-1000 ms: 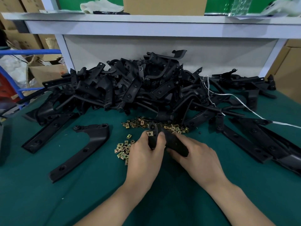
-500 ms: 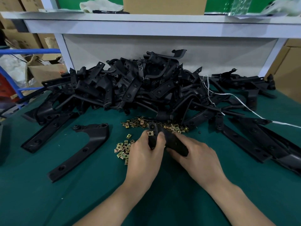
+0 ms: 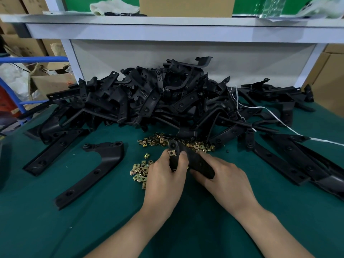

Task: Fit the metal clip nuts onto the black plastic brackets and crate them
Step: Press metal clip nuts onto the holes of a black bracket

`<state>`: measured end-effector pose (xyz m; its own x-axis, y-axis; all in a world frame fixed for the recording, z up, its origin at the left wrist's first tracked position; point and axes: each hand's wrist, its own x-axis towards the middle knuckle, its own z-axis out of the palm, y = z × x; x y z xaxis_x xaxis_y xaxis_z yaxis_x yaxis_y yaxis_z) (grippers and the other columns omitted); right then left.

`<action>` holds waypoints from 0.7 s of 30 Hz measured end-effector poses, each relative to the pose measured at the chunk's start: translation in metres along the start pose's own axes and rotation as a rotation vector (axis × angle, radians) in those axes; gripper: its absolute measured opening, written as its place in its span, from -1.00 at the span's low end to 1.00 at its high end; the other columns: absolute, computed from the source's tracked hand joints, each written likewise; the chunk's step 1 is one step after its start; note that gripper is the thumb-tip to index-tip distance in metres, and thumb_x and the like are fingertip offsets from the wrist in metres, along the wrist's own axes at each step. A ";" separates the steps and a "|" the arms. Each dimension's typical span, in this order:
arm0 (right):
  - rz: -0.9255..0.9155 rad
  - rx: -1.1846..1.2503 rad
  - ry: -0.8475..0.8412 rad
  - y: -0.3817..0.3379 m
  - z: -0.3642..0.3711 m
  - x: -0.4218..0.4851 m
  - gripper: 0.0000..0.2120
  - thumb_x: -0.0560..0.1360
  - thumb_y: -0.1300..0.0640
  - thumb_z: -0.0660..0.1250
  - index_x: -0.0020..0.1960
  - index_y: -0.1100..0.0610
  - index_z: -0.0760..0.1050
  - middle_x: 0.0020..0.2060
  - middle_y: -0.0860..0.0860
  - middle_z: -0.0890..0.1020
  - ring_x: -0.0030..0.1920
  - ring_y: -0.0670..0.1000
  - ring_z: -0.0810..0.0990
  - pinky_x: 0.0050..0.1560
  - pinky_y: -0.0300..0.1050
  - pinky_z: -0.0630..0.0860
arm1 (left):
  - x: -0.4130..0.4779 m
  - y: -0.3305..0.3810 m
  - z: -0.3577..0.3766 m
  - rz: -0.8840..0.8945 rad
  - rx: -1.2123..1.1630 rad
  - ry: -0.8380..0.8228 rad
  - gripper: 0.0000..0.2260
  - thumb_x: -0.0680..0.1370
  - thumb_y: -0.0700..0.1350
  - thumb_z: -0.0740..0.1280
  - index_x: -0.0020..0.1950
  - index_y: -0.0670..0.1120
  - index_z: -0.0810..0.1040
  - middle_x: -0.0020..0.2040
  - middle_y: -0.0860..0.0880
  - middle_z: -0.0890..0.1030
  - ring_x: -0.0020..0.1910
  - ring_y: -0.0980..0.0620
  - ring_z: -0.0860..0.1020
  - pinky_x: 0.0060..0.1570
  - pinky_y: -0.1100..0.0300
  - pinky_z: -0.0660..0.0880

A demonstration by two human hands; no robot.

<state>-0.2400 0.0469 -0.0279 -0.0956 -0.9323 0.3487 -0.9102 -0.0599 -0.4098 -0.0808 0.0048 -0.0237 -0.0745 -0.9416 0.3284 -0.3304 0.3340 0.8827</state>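
Black bracket (image 3: 193, 161) held over green table (image 3: 55, 229): left hand (image 3: 163, 177) pinches a clip nut (image 3: 172, 152) onto its end, right hand (image 3: 223, 181) grips the other.

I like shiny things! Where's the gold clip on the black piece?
Middle of the head view: the clip nut sits on the held bracket, touching the left hand, with loose clip nuts scattered just behind it.

No text can be read. Dark print on the brown cardboard boxes (image 3: 24, 47) at ten o'clock is too blurred; pale marks on the flat black strip (image 3: 124, 14) on the white shelf (image 3: 167, 21) at twelve o'clock are illegible.
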 end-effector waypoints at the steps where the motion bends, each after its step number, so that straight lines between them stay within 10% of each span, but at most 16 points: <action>1: -0.003 0.000 0.000 0.000 0.000 0.000 -0.58 0.48 -0.28 0.31 0.30 -0.29 0.35 -0.09 -0.19 0.64 -0.09 -0.04 0.61 -0.26 -0.11 0.43 | 0.000 0.000 0.000 0.001 -0.001 0.001 -0.67 0.63 0.09 0.28 -0.29 -0.01 0.37 -0.51 0.18 0.42 -0.51 0.13 0.35 -0.47 0.29 0.23; 21: 0.002 -0.004 -0.014 0.000 0.000 0.001 -0.55 0.46 -0.33 0.23 0.32 -0.29 0.37 -0.07 -0.19 0.63 -0.08 -0.06 0.60 -0.25 -0.13 0.42 | 0.000 -0.001 0.001 0.015 0.025 -0.011 -0.72 0.64 0.11 0.24 -0.23 0.03 0.44 -0.46 0.21 0.49 -0.48 0.16 0.41 -0.44 0.30 0.24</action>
<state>-0.2403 0.0461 -0.0277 -0.0914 -0.9373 0.3363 -0.9115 -0.0572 -0.4072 -0.0808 0.0047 -0.0251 -0.0894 -0.9370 0.3376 -0.3529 0.3467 0.8690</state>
